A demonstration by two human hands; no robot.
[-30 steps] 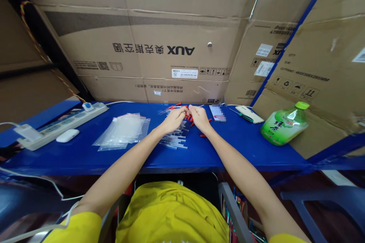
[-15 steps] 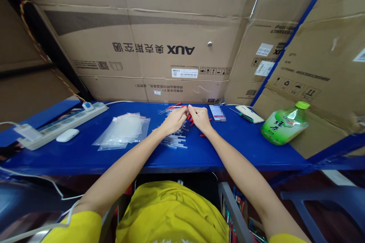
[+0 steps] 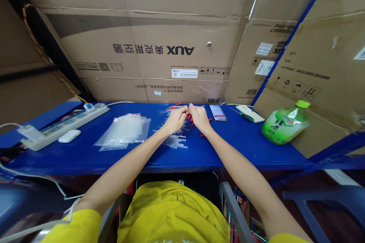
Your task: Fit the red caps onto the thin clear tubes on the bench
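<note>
My left hand (image 3: 176, 119) and my right hand (image 3: 199, 118) meet over the table, fingertips pinched together. Whatever they hold between them is mostly covered by the fingers; a thin pale end shows just past the right hand. Below and beside the left hand lies a loose pile of clear thin rods (image 3: 177, 142). Several small red pieces (image 3: 210, 120) are scattered around the right hand, and more red bits (image 3: 178, 104) lie behind the left one.
Left of the rods is a stack of clear plastic bags (image 3: 124, 132). Farther left are a white power strip (image 3: 72, 121) and a white earphone case (image 3: 69, 136). Rightward lie a phone (image 3: 218, 113), a green screwdriver (image 3: 245, 117) and a green bottle (image 3: 285, 125). Cardboard (image 3: 154, 26) walls the back.
Both hands stay together in nearly the same spot, with the fingers slightly shifted. A thin pale end now shows beyond the right hand. The view has moved very slightly.
</note>
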